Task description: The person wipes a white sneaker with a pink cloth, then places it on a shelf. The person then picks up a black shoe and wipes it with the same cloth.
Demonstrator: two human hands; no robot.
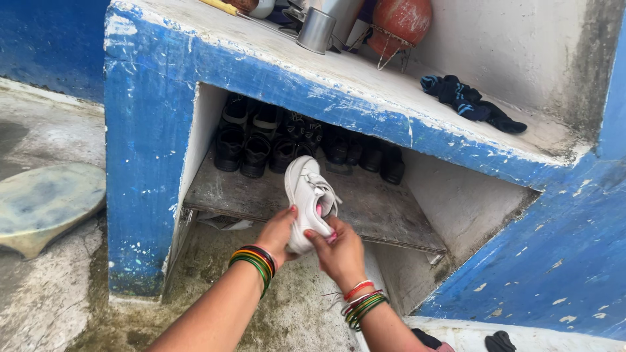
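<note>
Both my hands hold a white sneaker [305, 194] with a pink lining, toe pointing away, in front of a shelf recess. My left hand [277, 231] grips its heel side from the left, and my right hand [339, 251] grips it from below and the right. Coloured bangles ring both wrists. Behind the sneaker, several black shoes [261, 140] stand in a row at the back of the wooden shelf board [385, 212].
A blue and white concrete ledge [365, 91] tops the recess, carrying a steel cup [316, 29], a reddish round pot [401, 23] and dark socks [469, 104]. A flat stone slab [45, 205] lies at the left. Dark cloth items [499, 340] lie at the lower right.
</note>
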